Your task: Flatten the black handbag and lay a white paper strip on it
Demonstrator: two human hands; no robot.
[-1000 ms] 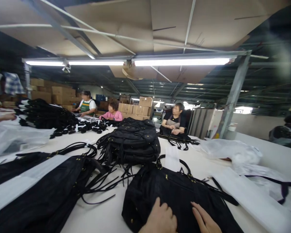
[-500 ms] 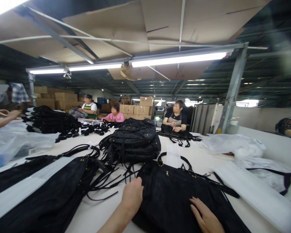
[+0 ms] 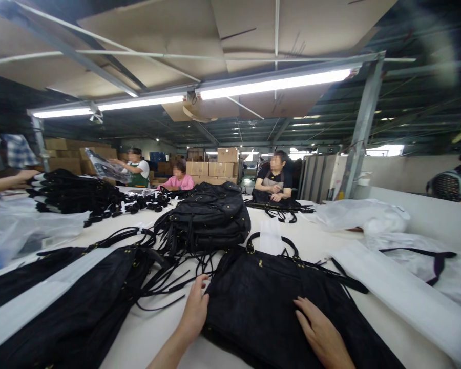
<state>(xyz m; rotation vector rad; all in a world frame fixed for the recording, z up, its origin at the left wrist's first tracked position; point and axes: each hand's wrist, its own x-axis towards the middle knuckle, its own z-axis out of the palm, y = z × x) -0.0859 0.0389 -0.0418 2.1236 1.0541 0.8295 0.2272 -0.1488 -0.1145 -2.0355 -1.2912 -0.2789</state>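
A black bag [image 3: 261, 302] lies flat on the white table, its handles pointing away from me and a white sheet [image 3: 271, 237] by them. At the bag's left edge is my left hand [image 3: 196, 306], its fingers parted and holding nothing. My right hand [image 3: 319, 328] rests on the bag's right part with the fingers spread. Left of my left hand, loose black straps [image 3: 165, 287] trail from a second black bag [image 3: 111, 292], which has a long white strip [image 3: 46, 292] across it.
Stacked black bags [image 3: 211, 215] stand beyond my hands. More black items [image 3: 72, 192] are piled at the left, near another person's arm [image 3: 7, 183]. Plastic bags [image 3: 364, 215] and a white foam roll [image 3: 399, 297] lie right. Several people are around.
My left hand has loosened from the bag's edge and its fingers have opened. A person at the back left has raised a plastic-wrapped item. The camera view has shifted slightly.
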